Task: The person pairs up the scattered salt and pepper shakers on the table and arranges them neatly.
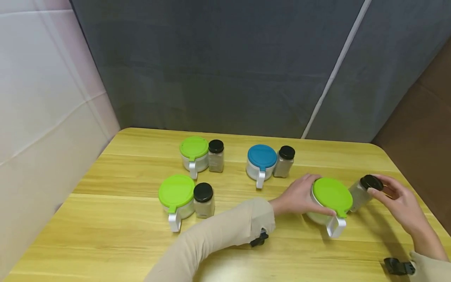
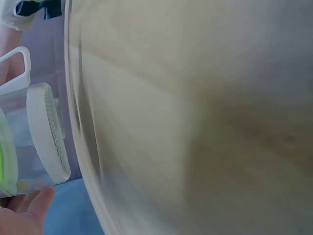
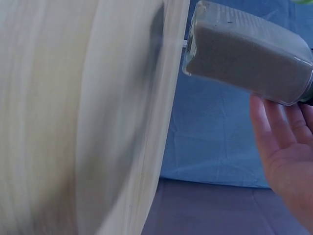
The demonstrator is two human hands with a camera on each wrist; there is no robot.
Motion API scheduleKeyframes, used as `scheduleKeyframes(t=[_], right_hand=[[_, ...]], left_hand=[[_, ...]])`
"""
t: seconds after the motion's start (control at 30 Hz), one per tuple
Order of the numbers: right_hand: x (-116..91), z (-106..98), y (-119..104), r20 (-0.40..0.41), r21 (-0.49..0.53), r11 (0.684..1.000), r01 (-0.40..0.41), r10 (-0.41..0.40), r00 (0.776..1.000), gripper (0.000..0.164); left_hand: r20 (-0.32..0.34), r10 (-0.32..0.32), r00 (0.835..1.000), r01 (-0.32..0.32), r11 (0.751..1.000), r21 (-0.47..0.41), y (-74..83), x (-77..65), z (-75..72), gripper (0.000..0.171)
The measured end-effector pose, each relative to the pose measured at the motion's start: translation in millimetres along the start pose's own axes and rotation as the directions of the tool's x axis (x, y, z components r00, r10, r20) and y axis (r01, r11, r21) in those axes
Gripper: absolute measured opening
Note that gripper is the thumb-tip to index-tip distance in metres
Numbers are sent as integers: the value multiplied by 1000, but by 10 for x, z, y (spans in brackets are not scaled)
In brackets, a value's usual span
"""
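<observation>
My left hand grips a round seasoning pot with a green lid and a white handle. The left wrist view shows the pot's pale base raised off the tabletop. On the right, my right hand holds a glass spice jar by its black cap, thumb on one side and fingers on the other. This jar leans beside the pot. From the right wrist, the jar looks filled with greyish powder, its base apart from the table; its cap is mostly cut off there.
A blue-lidded pot and a black-capped jar stand together at the back middle. To the left are two more green-lidded pots, each beside a black-capped jar. A dark cloth hangs behind the wooden table.
</observation>
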State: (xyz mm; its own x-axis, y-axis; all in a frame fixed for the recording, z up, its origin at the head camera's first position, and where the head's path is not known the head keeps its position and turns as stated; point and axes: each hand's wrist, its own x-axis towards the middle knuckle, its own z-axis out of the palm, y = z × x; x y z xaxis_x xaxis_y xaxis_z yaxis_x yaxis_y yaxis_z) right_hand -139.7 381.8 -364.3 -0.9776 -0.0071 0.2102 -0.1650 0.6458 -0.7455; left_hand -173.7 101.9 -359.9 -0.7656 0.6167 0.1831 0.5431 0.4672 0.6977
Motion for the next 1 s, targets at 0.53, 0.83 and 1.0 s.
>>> scheduleKeyframes(t=[0.53, 0.83, 1.0], right_hand=[[-147, 33, -256, 45, 44, 990, 131, -133, 990, 44], [-154, 64, -137, 118, 126, 972, 201, -215, 969, 47], [-219, 118, -387, 172, 200, 953, 227, -262, 950, 46]], left_hand=[[58, 43, 997, -42, 999, -29, -10, -419, -158, 86], [83, 58, 995, -52, 996, -72, -81, -651, -279, 86], [118, 72, 990, -63, 995, -74, -108, -799, -343, 87]])
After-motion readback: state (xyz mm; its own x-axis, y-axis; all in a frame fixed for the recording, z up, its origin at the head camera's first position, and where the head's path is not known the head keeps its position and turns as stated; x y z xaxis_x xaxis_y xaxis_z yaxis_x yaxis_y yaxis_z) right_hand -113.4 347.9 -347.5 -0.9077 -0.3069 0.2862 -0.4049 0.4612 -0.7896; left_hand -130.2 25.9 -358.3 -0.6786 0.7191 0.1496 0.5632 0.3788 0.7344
